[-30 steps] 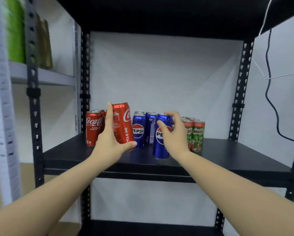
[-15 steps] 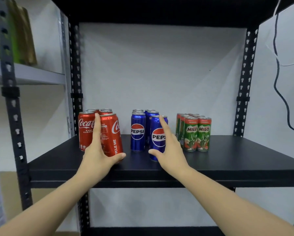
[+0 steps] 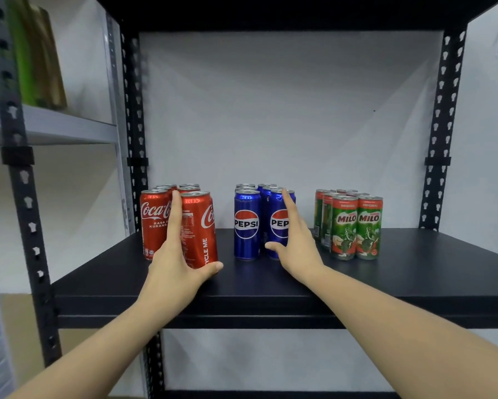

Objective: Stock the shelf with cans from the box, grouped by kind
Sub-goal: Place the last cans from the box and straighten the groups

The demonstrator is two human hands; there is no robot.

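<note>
Both cans stand up, right in front. L hand point(image 3: 175, 262) grips Coke point(image 3: 199, 230); R hand point(image 3: 295, 243), flat and loose, touches Pepsi point(image 3: 279, 223).

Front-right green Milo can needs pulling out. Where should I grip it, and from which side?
Grip the front-right green Milo can round its mid-body, coming from the front and right: it stands upright, those sides are bare, while its left touches the neighbouring Milo can and more cans stand behind.

One head-worn wide-angle view faced the black shelf point(image 3: 386, 283) straight on from close in front, roughly level with the cans' tops, both forearms reaching in from the bottom edge toward it.
</note>
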